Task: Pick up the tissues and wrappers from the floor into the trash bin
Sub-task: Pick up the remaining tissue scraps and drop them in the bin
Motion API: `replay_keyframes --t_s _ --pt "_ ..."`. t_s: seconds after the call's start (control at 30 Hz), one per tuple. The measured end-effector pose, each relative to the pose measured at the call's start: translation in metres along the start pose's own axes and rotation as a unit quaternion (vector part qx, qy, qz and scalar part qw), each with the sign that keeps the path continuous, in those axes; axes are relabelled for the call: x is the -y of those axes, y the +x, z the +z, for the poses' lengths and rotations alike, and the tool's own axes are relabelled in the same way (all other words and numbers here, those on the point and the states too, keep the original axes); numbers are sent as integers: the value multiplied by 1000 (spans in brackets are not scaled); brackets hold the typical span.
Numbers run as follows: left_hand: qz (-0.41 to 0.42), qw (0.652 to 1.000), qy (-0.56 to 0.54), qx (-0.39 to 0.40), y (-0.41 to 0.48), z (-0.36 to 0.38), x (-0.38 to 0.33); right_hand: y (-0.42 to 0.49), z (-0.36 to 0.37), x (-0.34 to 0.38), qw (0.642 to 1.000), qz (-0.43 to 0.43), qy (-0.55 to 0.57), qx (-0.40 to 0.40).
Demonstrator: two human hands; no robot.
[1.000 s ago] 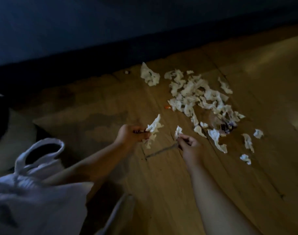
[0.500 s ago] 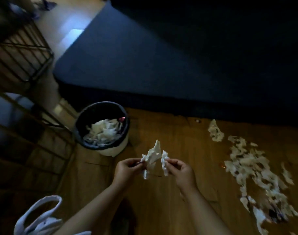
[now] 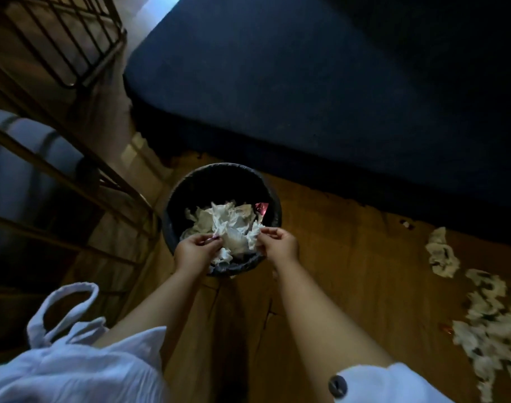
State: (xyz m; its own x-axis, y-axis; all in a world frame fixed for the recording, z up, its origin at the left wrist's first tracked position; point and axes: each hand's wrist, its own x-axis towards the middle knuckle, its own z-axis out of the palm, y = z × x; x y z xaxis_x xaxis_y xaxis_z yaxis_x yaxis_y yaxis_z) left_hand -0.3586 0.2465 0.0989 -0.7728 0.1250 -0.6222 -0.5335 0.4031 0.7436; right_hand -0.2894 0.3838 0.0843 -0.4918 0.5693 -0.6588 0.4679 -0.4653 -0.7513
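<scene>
Head view: both hands have moved over the round black-lined trash bin (image 3: pixel 273 205) at 12 o'clock. The left hand (image 3: pixel 194 251) and right hand (image 3: pixel 279 245) each pinch crumpled white tissue (image 3: pixel 234 239) with curled fingers above its mouth. Torn white tissue scraps (image 3: pixel 486 330) litter the brown wooden floor (image 3: pixel 350 257) at 4 o'clock.

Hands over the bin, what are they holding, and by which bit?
Crumpled white tissues. Fingers of the left hand pinch their left edge; fingers of the right hand pinch the right edge, above the trash bin.

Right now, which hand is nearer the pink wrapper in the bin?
Right. The right hand, pinching tissue, is just this side of the pink wrapper; the left hand is farther, over the left of the bin.
</scene>
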Motion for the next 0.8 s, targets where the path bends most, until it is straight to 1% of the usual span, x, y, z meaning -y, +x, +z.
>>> replay_keyframes --t_s 0.1,0.2,0.33,0.43,0.57,0.67,0.73,0.8 --pt "-26 1000 -5 -4 24 4 -7 22 15 8 999 25 -21 -16" --pt "-42 999 8 1 38 5 -11 28 21 15 997 48 -53 0" --pt "-32 997 67 -7 31 9 -19 16 10 23 995 51 -90 17" --pt "-12 991 131 -31 11 25 -27 1 -13 25 996 34 -83 25" --pt "15 984 167 -53 -25 53 -37 -30 -62 27 997 3 -77 30" --pt "38 980 195 -30 -72 85 -30 -62 -116 23 996 -17 -83 39" --pt "67 977 204 -7 -115 113 -19 -88 -160 17 995 -27 -87 40" --pt "79 973 216 18 -160 146 -3 -114 -210 6 995 -35 -89 34"
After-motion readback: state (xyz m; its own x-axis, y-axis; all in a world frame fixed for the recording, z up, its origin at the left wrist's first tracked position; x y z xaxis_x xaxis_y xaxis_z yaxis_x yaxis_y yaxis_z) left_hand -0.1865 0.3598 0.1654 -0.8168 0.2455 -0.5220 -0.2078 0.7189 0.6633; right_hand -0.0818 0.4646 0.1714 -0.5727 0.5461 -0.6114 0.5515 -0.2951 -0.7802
